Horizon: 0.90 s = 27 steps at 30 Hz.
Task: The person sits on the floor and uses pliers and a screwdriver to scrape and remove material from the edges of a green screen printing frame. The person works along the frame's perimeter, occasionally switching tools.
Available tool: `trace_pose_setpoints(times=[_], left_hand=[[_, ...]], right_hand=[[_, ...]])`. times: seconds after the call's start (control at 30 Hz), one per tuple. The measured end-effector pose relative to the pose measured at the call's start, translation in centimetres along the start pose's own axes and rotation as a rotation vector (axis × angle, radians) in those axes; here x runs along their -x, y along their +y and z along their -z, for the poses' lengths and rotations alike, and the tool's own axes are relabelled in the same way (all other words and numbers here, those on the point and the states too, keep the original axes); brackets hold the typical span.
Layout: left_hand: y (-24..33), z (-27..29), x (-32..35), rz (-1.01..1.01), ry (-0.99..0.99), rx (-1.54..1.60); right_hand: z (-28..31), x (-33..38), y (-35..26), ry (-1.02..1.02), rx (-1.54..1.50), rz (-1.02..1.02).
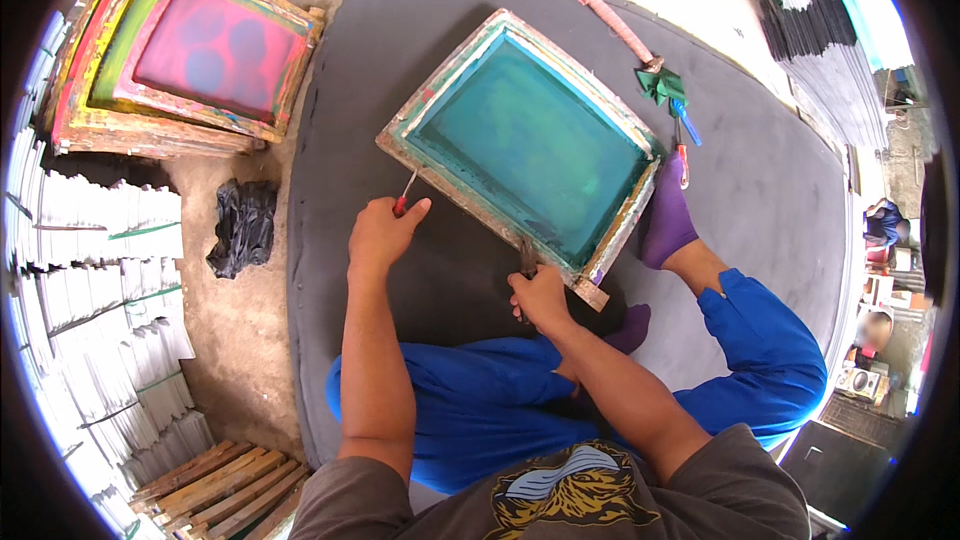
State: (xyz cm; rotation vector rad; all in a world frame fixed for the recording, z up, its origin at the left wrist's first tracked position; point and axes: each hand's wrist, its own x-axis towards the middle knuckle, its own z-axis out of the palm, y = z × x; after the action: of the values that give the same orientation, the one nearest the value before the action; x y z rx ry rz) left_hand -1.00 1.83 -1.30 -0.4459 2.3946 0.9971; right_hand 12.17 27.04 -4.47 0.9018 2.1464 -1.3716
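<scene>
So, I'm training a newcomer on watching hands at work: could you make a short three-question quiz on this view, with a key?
1. Multiple choice: which hand holds the slim red-handled tool near the edge of the framed screen?
A) left
B) right
C) neither

2. True or false: the inner surface of that screen is bright pink.

3. Fill in the gap: the crumpled black bag lies on the floor, to the ____ of the dark mat, as the person sees it.

Key:
1. A, the left hand.
2. False; it is blue-green.
3. left
</scene>
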Motion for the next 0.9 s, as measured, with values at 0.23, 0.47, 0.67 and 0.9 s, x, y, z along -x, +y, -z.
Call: trace_pose_setpoints(times=[0.23, 0.47, 0.67, 0.9], left_hand=[[-1.0, -0.3, 0.5, -0.056, 0.036, 0.049], [-0.6, 1.1, 2.5, 0.007, -0.230, 0.271], [-3.2, 1.5, 1.3, -0.015, -0.184, 0.235], [-2.9, 1.4, 1.3, 0.019, 0.113, -0.097]], right_hand=[[-1.5, 0.4, 0.0, 0.168, 0.318, 0.189], [-7.1, 2.2, -4.1, -0.305, 0.178, 0.230], [-8.7, 2.1, -7.7, -0.592, 0.058, 0.096], [-4.8, 0.9, -5.5, -0.789, -0.214, -0.201]])
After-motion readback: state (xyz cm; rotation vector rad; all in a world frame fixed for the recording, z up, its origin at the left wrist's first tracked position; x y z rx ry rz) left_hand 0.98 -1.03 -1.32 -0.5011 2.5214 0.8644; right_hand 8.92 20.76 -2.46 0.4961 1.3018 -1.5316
